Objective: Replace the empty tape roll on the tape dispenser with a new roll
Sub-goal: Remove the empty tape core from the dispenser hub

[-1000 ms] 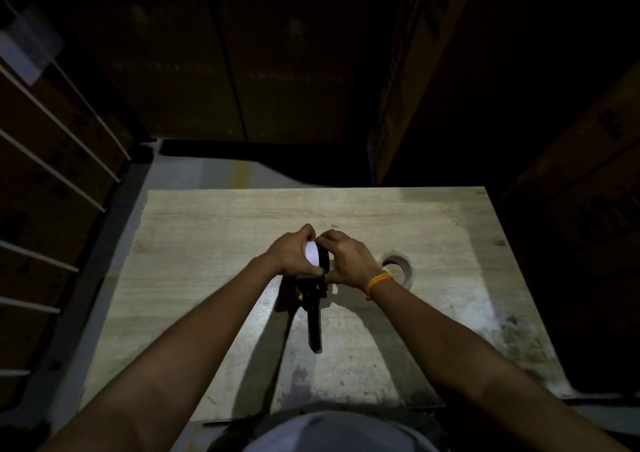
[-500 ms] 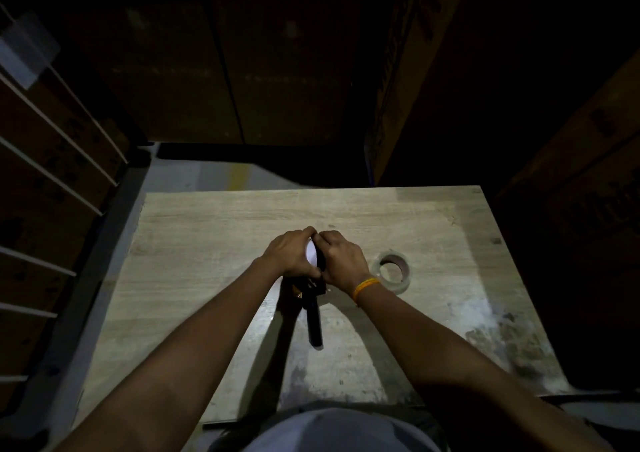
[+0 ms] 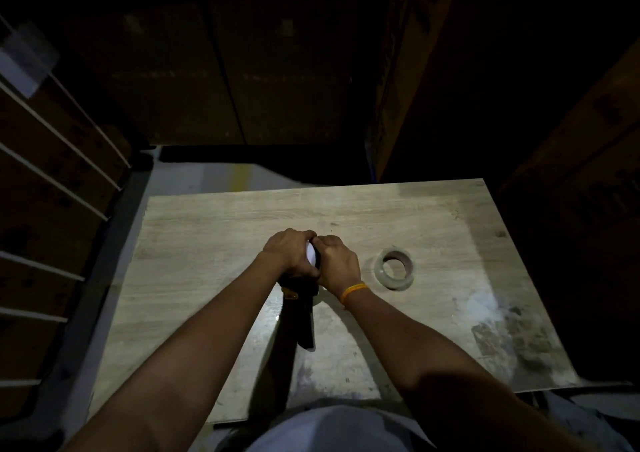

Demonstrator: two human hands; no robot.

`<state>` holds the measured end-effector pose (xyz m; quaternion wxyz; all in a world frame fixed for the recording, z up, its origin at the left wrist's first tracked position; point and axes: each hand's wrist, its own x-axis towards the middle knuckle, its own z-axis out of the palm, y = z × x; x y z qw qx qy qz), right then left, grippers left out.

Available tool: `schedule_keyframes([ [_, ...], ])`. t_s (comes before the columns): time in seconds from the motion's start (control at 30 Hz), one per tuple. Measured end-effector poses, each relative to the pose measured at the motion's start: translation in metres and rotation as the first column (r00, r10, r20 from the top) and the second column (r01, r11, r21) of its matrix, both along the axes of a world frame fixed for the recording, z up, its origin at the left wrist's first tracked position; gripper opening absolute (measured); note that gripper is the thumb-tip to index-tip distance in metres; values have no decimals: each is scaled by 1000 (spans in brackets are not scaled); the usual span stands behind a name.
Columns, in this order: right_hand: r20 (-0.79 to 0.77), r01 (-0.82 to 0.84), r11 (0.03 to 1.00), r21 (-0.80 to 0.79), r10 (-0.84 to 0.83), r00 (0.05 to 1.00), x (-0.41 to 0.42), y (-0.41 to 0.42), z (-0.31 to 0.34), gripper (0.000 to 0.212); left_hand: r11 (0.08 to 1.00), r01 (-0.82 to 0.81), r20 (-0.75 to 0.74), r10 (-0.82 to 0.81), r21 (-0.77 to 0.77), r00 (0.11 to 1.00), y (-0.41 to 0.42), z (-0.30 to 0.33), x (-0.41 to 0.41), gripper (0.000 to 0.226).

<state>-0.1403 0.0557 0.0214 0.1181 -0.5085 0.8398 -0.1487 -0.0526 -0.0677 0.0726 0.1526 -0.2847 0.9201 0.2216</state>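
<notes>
Tape dispenser (image 3: 304, 309): upright on table (image 3: 214, 243), handle toward me. Left hand (image 3: 291, 254) and right hand (image 3: 337, 261), grip closed round head, white roll (image 3: 311, 255) between. Tape ring (image 3: 394, 269) well right. Advice: brace dispenser, press roll squarely, no twisting.

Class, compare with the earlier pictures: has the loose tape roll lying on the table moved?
No. The tape roll lies in the same place relative to the table edges; only the camera view shifted.
</notes>
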Motion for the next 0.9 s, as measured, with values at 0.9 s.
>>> schedule_keyframes([
  [0.9,438,150,988,43,-154,886,-38,48,-19,107,761,-535,153,518,368,842,27,-20,-33,130],
])
